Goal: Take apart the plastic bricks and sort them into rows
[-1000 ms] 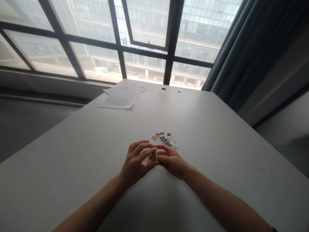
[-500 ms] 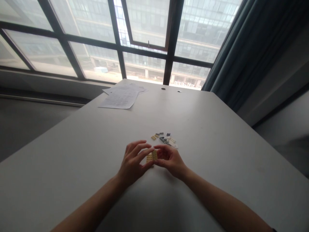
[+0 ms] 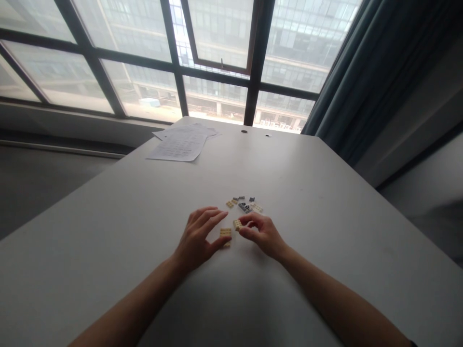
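My right hand (image 3: 261,232) pinches a small cream toy brick (image 3: 237,224) between thumb and fingertips, just above the table. My left hand (image 3: 201,237) is open, its fingers apart and the thumb stretched across a pale yellow studded plate (image 3: 225,233). That plate lies on the table, partly hidden under the thumb; whether the thumb presses on it I cannot tell. Beyond the hands lie loose toy bricks: small yellow pieces (image 3: 230,204), grey pieces (image 3: 244,207), a white studded piece (image 3: 257,207) and a dark blue-grey piece (image 3: 252,199).
A long white table (image 3: 311,202) stretches away toward the window (image 3: 217,96). Printed sheets of paper (image 3: 179,146) lie at its far left. Near the far edge is a dark round hole (image 3: 244,131). A dark curtain (image 3: 347,82) hangs at the right.
My right hand has moved slightly right, carrying the cream brick away from the yellow plate. The left fingers have spread and left the pieces they were touching. More of the plate now shows.
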Demonstrator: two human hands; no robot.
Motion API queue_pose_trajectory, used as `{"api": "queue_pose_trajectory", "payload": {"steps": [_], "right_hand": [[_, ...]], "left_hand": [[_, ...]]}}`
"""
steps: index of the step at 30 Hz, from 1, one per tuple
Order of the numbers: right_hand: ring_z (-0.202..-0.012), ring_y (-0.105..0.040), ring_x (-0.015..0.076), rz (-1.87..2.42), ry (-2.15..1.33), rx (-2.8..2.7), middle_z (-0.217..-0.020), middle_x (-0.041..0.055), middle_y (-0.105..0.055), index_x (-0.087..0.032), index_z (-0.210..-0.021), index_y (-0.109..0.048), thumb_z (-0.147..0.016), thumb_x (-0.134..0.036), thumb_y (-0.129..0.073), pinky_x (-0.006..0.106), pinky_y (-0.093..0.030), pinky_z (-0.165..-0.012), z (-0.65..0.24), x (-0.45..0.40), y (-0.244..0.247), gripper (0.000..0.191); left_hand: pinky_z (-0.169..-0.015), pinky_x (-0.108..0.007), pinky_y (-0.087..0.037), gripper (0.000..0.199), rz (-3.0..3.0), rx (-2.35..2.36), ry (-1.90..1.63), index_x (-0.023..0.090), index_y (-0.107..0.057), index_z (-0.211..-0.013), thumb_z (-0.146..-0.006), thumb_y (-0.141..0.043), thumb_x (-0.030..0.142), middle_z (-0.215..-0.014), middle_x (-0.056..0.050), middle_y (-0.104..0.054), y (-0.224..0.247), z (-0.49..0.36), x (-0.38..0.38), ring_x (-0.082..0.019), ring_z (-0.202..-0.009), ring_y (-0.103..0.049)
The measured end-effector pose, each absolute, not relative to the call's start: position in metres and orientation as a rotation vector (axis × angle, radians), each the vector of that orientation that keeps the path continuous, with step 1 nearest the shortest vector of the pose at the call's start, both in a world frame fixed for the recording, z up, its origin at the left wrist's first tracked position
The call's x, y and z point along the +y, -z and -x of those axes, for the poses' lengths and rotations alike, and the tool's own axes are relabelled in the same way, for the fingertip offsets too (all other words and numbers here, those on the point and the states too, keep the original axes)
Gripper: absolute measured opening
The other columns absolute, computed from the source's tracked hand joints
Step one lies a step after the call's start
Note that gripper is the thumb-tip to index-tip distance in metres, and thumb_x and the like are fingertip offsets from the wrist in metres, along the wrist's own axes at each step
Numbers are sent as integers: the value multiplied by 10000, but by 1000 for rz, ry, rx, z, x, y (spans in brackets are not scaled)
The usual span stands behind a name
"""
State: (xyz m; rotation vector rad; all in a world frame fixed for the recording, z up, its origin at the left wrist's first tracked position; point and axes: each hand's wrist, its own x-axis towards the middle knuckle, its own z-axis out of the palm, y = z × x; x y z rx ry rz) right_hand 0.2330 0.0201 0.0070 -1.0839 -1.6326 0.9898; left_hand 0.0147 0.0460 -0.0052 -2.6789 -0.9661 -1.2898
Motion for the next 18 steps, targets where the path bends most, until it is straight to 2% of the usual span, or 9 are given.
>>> {"api": "queue_pose_trajectory", "payload": {"steps": [4, 7, 16, 18], "right_hand": [[-976, -583, 200, 1162, -761, -1876, -1011, 58, -656, -220, -917, -707, -768, -406, -702, 360, -459, -879, -249, 19, -6, 238], [-1088, -516, 234, 1260, -508, -2042, -1082, 62, -634, -244, -988, -701, -726, -375, -754, 427, -373, -995, -250, 15, 2, 298], [-1188, -424, 261, 1391, -363, -2170, -1199, 59, -574, -261, -1019, -679, -734, -374, -739, 450, -316, -1010, -239, 9, 12, 312], [-1196, -416, 262, 1394, -357, -2164, -1212, 68, -567, -247, -1071, -659, -726, -376, -743, 445, -311, -1016, -240, 9, 12, 377]], "left_hand": [[-947, -407, -409, 309, 2823, -1003, 1174, 216, -609, -1104, -832, -627, 363, -1097, -79, -641, 7, -2, 56, -248, -1114, -526], [-978, -419, -391, 358, 2964, -997, 998, 230, -616, -1110, -801, -643, 409, -1146, -76, -631, 9, 3, 60, -257, -1157, -503], [-1048, -469, -324, 479, 3089, -1009, 669, 248, -595, -1182, -748, -679, 432, -1266, -83, -568, 10, 1, 58, -306, -1264, -411], [-1048, -469, -323, 470, 3087, -1011, 640, 251, -598, -1179, -751, -676, 427, -1268, -82, -566, 10, 1, 58, -308, -1266, -409]]}}
